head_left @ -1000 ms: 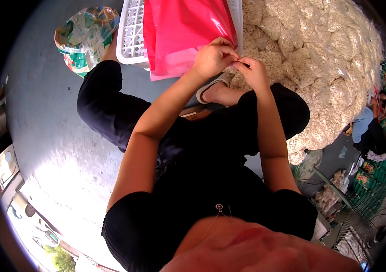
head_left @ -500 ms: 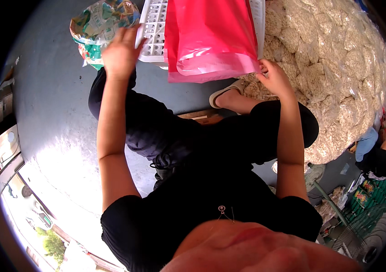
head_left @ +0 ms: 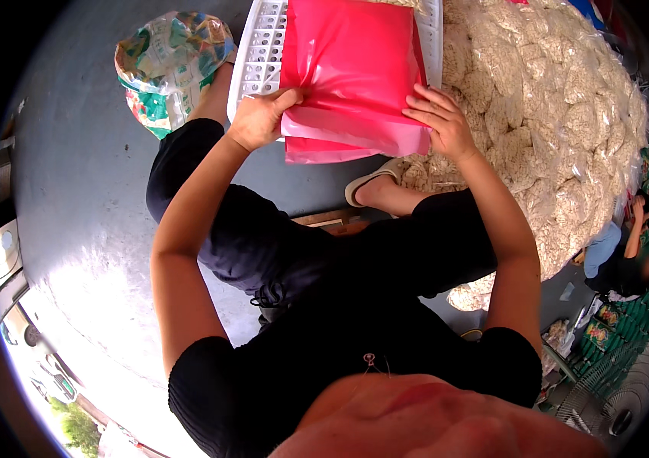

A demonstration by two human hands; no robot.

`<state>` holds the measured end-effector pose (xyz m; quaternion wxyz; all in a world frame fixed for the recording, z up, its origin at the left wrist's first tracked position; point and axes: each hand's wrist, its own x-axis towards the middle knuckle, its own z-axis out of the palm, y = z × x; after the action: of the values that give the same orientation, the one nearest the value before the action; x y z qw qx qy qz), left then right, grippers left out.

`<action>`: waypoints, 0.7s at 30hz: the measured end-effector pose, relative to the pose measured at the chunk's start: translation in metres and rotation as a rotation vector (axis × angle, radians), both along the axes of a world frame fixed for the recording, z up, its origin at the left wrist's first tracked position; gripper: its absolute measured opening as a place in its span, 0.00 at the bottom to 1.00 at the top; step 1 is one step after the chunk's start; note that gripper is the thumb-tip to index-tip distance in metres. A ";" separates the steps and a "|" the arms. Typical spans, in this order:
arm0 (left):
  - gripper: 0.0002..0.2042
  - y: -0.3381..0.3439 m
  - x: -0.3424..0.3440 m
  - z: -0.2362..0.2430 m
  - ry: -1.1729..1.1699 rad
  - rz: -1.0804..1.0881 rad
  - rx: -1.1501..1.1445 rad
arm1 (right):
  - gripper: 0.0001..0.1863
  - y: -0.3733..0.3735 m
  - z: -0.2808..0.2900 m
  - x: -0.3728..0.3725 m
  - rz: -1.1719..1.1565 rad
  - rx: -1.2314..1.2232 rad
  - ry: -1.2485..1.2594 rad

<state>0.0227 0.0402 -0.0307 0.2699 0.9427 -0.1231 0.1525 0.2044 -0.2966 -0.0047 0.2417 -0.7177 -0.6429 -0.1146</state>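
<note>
The pink bag (head_left: 351,57) lies flat on a white basket (head_left: 259,49) in front of the seated person. Its long axis seems to run straight away from the person, close to upright in the view, with one end toward the body and the other toward the top edge of the picture. A paler pink band crosses the near end, which juts past the basket's near rim, over the gray floor (head_left: 72,168). The near edge runs crosswise, from left to right, and the two side edges run nearly parallel.

The left hand (head_left: 258,122) is at the bag's left edge, close to the near end. Its thumb lies on top of the pink plastic, pointing right, and the other fingers curl at the edge, pinching it; creases spread from the thumb across the bag. The right hand (head_left: 452,130) is at the right edge, opposite the left one, with its fingers laid over the plastic and pointing left. Its thumb is hidden, so I cannot tell whether these fingers grip the bag or only rest on it.

Left of the basket, a patterned sack (head_left: 175,57) stands on the floor. A large heap of clear bags (head_left: 545,137) with pale pieces inside fills the right side. A light-colored shoe (head_left: 356,191) is just below the bag's near end. A fan (head_left: 622,416) stands at the lower right.
</note>
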 end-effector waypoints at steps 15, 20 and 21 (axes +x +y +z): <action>0.16 -0.004 0.071 0.011 0.113 0.522 -0.803 | 0.19 0.046 -0.027 0.058 -0.739 0.347 1.004; 0.24 0.004 0.098 0.003 0.430 0.630 -0.291 | 0.25 0.075 -0.026 0.078 -0.906 -0.399 0.509; 0.25 0.004 0.101 0.003 0.460 0.598 -0.214 | 0.25 0.081 -0.024 0.077 -0.904 -0.546 0.416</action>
<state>0.1236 0.0444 -0.0275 0.3308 0.9131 0.2372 0.0213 0.2818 -0.2152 -0.0288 0.0959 -0.9655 -0.2171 0.1074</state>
